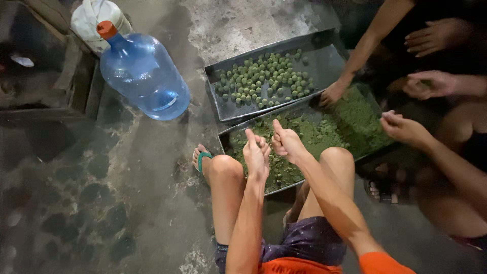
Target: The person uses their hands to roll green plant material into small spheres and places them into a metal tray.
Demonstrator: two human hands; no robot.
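I squat over a metal tray [229, 138] heaped with a green crumbly paste [324, 133]. My left hand [256, 154] and my right hand [286, 143] are pressed close together above the tray's near edge, fingers curled as if around a bit of paste; what lies between them is hidden. Behind it stands a second metal tray [324, 61] holding several small green balls [266, 78]. Other people's hands reach in from the right: one hand [332, 94] rests on the paste, another hand [403, 129] hovers over the tray's right end.
A large blue water jug [144, 76] with an orange cap lies tilted on the wet concrete floor at the left, a white container [91, 18] behind it. A dark wooden frame [76, 76] stands at far left. My foot in a green sandal [202, 160] is beside the tray.
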